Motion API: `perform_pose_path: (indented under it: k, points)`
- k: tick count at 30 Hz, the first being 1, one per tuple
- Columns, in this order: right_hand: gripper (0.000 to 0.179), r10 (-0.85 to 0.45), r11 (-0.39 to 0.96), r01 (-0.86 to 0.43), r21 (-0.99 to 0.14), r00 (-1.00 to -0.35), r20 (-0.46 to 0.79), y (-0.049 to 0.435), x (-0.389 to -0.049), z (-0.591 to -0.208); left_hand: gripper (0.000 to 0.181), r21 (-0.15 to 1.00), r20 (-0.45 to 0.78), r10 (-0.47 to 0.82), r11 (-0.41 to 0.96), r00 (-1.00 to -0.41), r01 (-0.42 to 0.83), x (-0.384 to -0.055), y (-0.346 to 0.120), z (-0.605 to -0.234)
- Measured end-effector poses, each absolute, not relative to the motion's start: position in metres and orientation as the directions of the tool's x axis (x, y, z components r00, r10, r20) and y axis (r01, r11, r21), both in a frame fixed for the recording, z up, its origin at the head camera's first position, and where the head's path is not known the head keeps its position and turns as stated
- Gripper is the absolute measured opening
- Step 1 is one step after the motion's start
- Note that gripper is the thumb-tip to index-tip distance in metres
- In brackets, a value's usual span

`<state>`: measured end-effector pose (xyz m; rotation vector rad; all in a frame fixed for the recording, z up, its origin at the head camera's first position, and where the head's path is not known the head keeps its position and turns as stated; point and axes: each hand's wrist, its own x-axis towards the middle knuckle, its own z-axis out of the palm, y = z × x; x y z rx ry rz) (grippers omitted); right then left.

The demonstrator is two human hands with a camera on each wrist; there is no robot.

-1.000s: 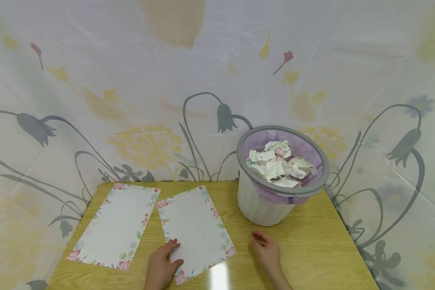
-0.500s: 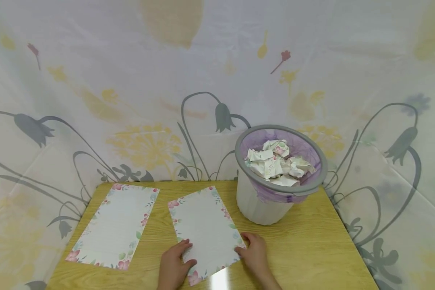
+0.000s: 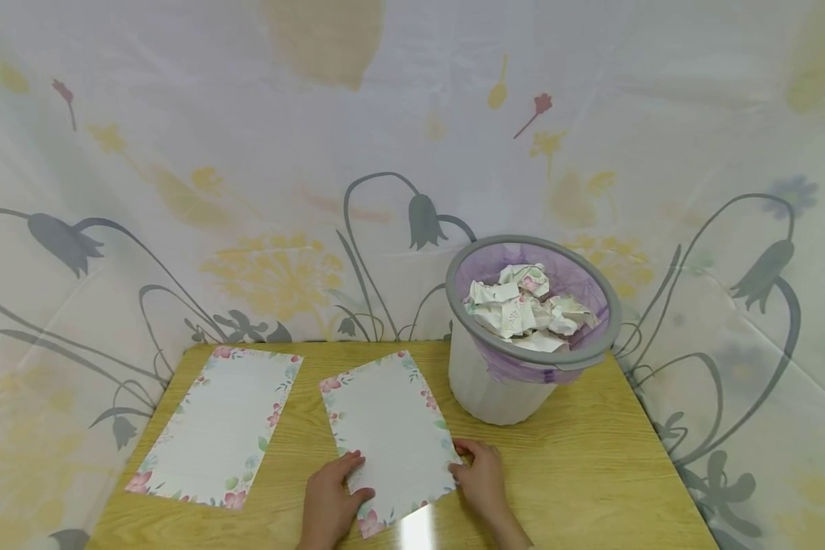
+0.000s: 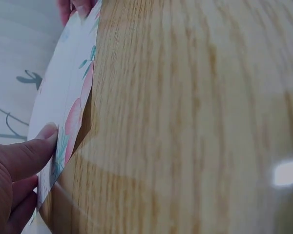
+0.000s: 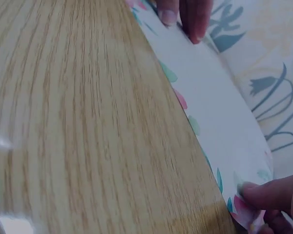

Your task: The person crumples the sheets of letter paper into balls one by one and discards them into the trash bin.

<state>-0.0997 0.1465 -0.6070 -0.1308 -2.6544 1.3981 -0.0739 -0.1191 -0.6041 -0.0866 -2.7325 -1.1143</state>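
Note:
A white sheet of paper [image 3: 395,428] with a pink-flower and green-leaf border lies at an angle on the wood-grain table between my hands. My left hand [image 3: 331,493] holds its lower left edge, the thumb on top in the left wrist view. At the lower right corner, my right hand [image 3: 483,475] pinches the sheet, thumb above and fingers curled below. In the left wrist view the near edge stands slightly off the table. A second sheet of the same pattern [image 3: 220,428] lies flat to the left, untouched.
A white bin [image 3: 495,397] with a grey rim and purple liner stands at the back right. Several crumpled papers [image 3: 522,309] fill its top. A flower-printed curtain [image 3: 282,168] surrounds the table [image 3: 591,489], which has a bright reflection near its front.
My left hand and the sheet under it moved right. My right hand moved left and down to the sheet's corner and took hold. The other sheet and the bin stayed put.

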Motion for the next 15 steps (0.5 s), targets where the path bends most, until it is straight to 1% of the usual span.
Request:
perform_pose_path:
  k: [5,9,10,13,15]
  points:
    - [0.038,0.11,0.364,0.021,-0.931,-0.994,0.021,0.147,-0.099,-0.608,0.049,0.694,0.198,-0.019,0.709,-0.98,0.127,-0.075,-0.117,-0.604]
    - [0.037,0.091,0.294,0.011,-0.956,-0.996,0.016,0.145,-0.099,-0.607,0.048,0.685,0.219,0.001,0.712,-0.976,0.155,-0.077,-0.115,-0.605]
    - [0.036,0.097,0.292,0.014,-0.956,-0.995,0.015,0.143,-0.098,-0.601,0.047,0.684,0.225,0.007,0.711,-0.974,0.162,-0.077,-0.115,-0.605]
    - [0.034,0.121,0.272,0.026,-0.962,-0.993,0.008,0.144,-0.098,-0.597,0.046,0.711,0.209,0.005,0.686,-0.978,0.156,-0.077,-0.114,-0.605]
    - [0.034,0.145,0.242,0.051,-0.969,-0.989,-0.015,0.146,-0.098,-0.593,0.045,0.761,0.179,-0.008,0.635,-0.984,0.133,-0.078,-0.115,-0.606]
